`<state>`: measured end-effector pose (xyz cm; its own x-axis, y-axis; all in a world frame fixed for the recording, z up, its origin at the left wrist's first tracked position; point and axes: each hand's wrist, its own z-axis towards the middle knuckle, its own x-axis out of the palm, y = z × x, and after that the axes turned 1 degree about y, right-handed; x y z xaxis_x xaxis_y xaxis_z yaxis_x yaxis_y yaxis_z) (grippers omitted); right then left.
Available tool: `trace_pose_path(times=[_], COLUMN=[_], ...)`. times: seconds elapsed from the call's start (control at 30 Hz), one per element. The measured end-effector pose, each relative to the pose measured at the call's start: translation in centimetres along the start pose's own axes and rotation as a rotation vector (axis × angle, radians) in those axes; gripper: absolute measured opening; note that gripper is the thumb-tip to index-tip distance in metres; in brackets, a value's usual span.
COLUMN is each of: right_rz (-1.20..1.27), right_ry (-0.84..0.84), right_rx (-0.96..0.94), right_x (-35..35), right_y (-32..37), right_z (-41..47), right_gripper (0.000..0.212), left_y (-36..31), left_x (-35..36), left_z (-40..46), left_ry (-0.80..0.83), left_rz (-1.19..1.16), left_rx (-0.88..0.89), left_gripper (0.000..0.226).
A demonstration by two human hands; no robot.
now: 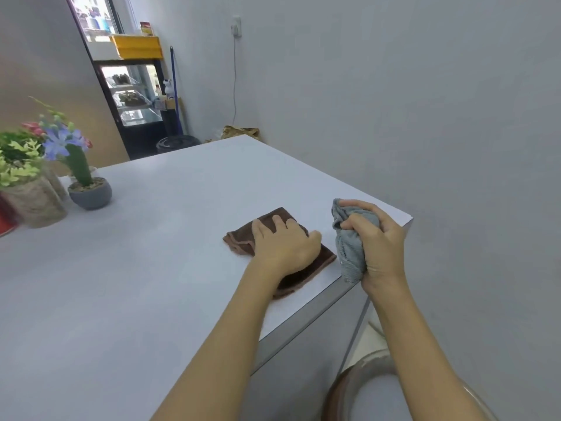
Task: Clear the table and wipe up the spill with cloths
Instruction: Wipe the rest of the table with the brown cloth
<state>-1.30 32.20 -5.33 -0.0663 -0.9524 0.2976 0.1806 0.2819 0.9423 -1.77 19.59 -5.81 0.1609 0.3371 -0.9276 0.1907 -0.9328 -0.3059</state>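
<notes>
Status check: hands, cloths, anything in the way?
Left hand flat on brown cloth. Right hand grips grey cloth at table edge. Potted plants far left.

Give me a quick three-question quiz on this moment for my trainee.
1. True or false: the left hand presses the flat brown terry cloth onto the pale grey table.
2. What does the right hand grip?
A. bunched grey cloth
B. sponge
C. cup
3. Which pot stands nearer the cloths?

Key: 1 true. 2 A. 3 the round grey cactus pot.
</notes>
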Motion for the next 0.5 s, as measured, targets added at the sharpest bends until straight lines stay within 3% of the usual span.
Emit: trace_pose_path(times=[0.13, 0.2, 0.37, 0.5], right_rz=[-0.014, -0.008, -0.014, -0.003], right_ry=[0.003, 0.019, 0.042, 0.035], right_rx=[-0.008, -0.005, 0.007, -0.004], right_x=[0.2, 0.2, 0.4, 0.6], right_y=[0.2, 0.2, 0.1, 0.8], right_z=[0.0, -0.1, -0.7, -0.7], right_gripper=[0.026, 0.025, 0.024, 0.028], left_y=[0.9, 2.8, 4.3, 1.5], left_x=[2.6, 2.9, 1.8, 1.6], left_z=[-0.9, -2.5, -1.2, 0.4], left_ry=[-0.196, -0.176, -0.172, -0.137], left_rz=[0.123, 0.107, 0.083, 0.115], left_rx=[0.082, 0.085, -0.106, 0.122], left_gripper=[0.061, 0.058, 0.062, 0.058])
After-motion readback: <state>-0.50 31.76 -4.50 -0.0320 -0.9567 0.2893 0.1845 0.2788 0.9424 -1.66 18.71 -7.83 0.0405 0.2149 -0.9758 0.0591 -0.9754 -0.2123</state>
